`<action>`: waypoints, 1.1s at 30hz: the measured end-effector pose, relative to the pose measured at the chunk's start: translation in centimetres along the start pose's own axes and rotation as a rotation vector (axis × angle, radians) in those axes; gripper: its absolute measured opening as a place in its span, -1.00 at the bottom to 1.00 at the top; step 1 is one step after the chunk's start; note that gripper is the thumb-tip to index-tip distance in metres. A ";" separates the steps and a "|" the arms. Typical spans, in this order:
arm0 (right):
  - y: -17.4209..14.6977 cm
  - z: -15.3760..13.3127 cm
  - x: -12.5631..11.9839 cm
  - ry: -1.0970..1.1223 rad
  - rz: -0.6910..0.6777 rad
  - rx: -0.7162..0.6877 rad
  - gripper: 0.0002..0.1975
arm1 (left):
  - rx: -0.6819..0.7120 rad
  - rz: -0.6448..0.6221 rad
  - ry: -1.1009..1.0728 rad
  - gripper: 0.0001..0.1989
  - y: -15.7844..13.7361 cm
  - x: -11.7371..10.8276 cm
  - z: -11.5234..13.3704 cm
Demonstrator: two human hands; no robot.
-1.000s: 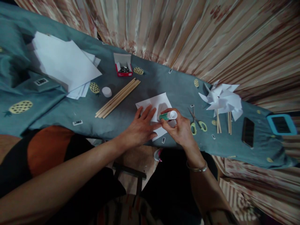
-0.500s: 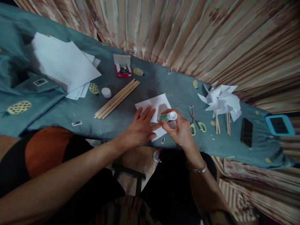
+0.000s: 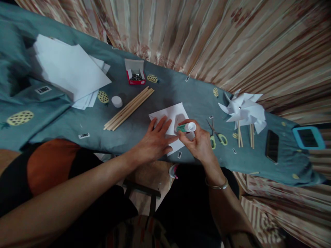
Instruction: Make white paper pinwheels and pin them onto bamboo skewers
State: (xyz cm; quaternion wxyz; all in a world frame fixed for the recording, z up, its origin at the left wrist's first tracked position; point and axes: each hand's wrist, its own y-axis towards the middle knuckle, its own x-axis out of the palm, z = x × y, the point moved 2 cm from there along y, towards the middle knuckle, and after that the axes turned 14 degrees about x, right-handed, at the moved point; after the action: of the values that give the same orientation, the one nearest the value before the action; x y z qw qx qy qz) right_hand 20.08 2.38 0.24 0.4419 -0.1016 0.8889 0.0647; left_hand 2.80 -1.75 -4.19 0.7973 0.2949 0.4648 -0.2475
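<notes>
Head view: the left hand rests on a white paper sheet on the teal tablecloth, its fingers spread apart. The right hand has its fingers clamped around a tilted glue stick over that sheet, near the scissors.

You're peering right now from your own head, forward and down, close over your left hand and right hand, pineapple-print tablecloth mid-view, pleated curtain beyond.
</notes>
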 end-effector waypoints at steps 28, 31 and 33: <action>0.6 0.3 0.1 0.009 0.026 0.023 -0.77 | 0.015 0.026 0.008 -0.55 -0.2 0.5 -0.2; 0.6 0.2 0.1 0.013 0.019 0.024 -0.78 | 0.007 0.011 0.000 -0.54 -0.1 0.4 -0.2; 0.6 0.2 0.1 0.009 0.020 0.028 -0.79 | 0.004 0.009 0.001 -0.54 -0.1 0.4 -0.1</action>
State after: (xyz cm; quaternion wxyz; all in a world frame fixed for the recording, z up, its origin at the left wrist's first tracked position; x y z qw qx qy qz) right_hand 20.07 3.02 0.03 0.4386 -0.0869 0.8927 0.0561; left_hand 2.84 -1.74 -4.60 0.7976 0.2987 0.4633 -0.2449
